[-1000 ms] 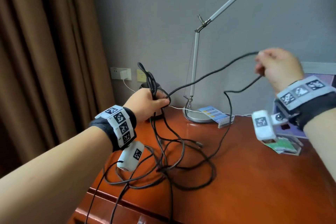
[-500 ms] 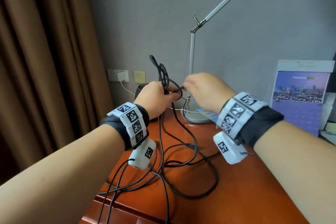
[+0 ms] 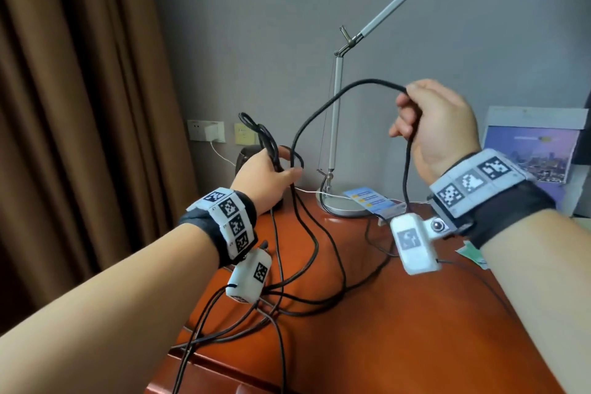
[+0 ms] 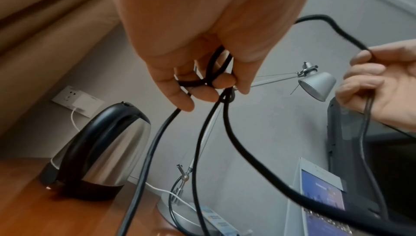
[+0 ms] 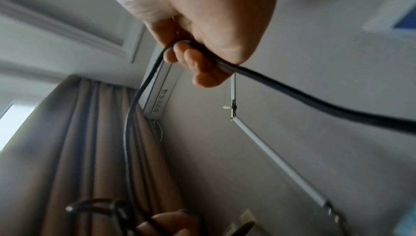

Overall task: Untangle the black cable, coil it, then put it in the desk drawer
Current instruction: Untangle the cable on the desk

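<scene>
The black cable (image 3: 323, 112) arcs in the air between both hands, and more of it lies tangled on the wooden desk (image 3: 399, 329). My left hand (image 3: 271, 179) grips a bunch of gathered loops above the desk's back left; the left wrist view shows its fingers (image 4: 180, 95) curled round several strands of the cable (image 4: 245, 154). My right hand (image 3: 428, 125), raised higher and to the right, pinches a single strand. In the right wrist view the right hand's fingers (image 5: 198, 63) close on the cable (image 5: 315, 102). No drawer is in view.
A silver desk lamp (image 3: 335, 144) stands at the back of the desk, and a steel kettle (image 4: 96, 152) sits behind my left hand. A white charger (image 3: 212, 133) is plugged into the wall socket. A calendar (image 3: 537, 144) leans at the right. Brown curtains (image 3: 80, 105) hang at the left.
My right hand came in to the left hand, took a strand there, and has now pulled it up and out to the right. My left hand has kept its hold on the loops.
</scene>
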Motion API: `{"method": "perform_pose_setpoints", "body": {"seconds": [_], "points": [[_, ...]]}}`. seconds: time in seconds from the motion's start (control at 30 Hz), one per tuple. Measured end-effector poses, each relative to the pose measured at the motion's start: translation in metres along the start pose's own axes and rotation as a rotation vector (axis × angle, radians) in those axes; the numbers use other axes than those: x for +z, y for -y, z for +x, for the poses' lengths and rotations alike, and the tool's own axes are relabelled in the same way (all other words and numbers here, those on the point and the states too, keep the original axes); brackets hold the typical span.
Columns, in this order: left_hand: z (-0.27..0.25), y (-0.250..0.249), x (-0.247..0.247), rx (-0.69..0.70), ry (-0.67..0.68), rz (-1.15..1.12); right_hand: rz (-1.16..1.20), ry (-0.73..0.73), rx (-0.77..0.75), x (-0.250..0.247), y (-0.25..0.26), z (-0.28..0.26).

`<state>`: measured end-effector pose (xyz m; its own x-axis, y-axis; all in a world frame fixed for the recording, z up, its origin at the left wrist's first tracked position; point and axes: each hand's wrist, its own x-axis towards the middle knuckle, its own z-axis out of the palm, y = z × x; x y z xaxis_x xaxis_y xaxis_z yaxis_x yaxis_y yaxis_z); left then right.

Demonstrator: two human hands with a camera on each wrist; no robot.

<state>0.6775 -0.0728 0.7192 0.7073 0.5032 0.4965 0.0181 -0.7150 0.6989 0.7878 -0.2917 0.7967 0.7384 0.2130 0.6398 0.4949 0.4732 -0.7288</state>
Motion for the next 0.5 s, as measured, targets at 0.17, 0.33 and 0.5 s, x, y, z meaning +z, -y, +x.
{"method": "perform_pose_setpoints", "body": {"seconds": [0.17, 0.33, 0.5], "points": [[0.002, -0.005, 0.002, 0.017, -0.021, -0.043, -0.885, 0.026, 0.196, -0.021, -0.015, 0.010], [0.005, -0.008, 0.011, 0.029, 0.008, 0.038, -1.261, 0.376, -0.359, 0.009, -0.005, -0.023], [0.003, -0.017, 0.019, 0.100, 0.037, 0.086, -1.561, 0.570, -0.366, 0.043, -0.023, -0.026]]}}
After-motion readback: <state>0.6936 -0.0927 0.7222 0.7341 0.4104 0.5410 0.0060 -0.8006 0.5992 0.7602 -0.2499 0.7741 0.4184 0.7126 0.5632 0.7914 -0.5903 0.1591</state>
